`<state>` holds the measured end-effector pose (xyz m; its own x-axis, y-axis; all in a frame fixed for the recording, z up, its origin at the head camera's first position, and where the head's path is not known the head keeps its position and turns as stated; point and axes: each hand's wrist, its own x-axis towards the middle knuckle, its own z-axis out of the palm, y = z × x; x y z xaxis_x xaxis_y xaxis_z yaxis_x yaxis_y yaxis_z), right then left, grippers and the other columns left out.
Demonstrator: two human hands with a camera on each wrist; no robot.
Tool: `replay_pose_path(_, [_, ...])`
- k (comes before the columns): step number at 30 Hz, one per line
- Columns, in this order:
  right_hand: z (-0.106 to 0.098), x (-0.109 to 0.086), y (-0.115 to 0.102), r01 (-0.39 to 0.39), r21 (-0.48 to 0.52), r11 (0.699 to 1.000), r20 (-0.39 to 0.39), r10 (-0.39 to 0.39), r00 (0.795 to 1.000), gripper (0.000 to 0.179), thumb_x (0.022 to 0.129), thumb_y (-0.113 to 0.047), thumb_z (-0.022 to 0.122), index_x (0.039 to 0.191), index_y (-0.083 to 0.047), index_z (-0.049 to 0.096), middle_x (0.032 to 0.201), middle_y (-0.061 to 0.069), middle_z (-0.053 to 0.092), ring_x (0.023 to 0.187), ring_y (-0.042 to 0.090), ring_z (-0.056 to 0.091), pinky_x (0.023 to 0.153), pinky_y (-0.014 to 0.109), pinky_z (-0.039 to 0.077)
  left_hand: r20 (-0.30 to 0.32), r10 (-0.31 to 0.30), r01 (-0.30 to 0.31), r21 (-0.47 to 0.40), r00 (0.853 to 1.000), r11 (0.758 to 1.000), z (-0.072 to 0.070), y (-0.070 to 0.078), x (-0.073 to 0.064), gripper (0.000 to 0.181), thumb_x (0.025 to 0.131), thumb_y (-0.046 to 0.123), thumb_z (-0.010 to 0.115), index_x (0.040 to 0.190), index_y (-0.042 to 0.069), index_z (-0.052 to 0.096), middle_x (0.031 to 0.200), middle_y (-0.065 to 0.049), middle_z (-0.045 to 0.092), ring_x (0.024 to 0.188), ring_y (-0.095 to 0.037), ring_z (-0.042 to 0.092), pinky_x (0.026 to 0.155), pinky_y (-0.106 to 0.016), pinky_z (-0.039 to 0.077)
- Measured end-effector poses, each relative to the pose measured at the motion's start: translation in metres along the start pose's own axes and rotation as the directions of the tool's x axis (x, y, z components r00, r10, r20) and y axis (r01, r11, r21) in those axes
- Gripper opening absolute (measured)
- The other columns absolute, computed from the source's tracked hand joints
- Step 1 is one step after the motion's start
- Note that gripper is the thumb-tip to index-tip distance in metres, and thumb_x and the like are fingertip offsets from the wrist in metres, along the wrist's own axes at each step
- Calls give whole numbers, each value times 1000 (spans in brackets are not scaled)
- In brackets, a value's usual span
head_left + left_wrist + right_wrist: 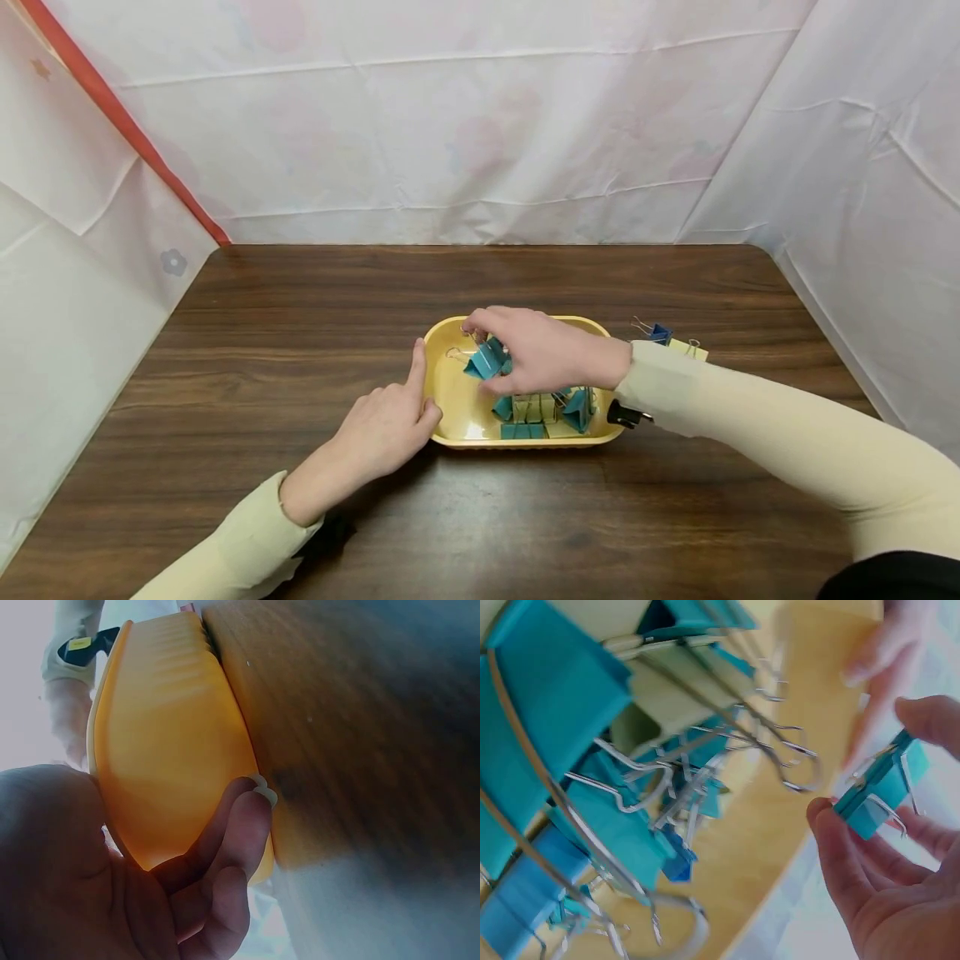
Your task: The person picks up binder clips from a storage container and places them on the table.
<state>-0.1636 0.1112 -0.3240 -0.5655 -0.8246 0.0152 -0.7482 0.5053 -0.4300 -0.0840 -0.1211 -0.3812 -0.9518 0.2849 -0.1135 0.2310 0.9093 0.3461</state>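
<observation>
A yellow tray [457, 400] stands on the table, with binder clips [534, 408] in teal and pale yellow toward its right end. Above its left half, my right hand [543, 348] pinches a teal binder clip [487, 358] between thumb and fingers. The right wrist view shows this held clip [885, 787] with its wire handles folded out. My left hand [386, 421] holds the tray's left end, index finger stretched along the rim. In the left wrist view, bent fingers [240, 832] lie against the tray's outer wall [172, 750].
A dark blue binder clip [660, 333] and a pale yellow binder clip [688, 348] lie on the table [300, 300] right of the tray, partly behind the right sleeve [720, 392]. Pale curtains [465, 125] hang around the table's back and sides.
</observation>
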Motion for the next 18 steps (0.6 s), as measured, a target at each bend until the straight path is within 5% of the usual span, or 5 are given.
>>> replay_pose_path(9, [-32,-55,22,14,-44,999,-107,-19,994,68,84,-21,81,145,-15,52,129,4,55,103,13,56,89,38,49,2,-2,2,3,1000,1000,0,2,0,80,96,27,46,157,-4,4,51,1,45,42,-17,41,41,-34,34])
replay_pose_path(18, [-43,-138,71,-213,-105,971,-255,181,950,68,84,-19,80,146,-18,52,138,6,57,100,18,63,77,41,49,10,-9,9,3,1000,1000,0,2,-1,80,96,27,45,157,-3,4,51,1,44,41,-16,39,41,-33,32])
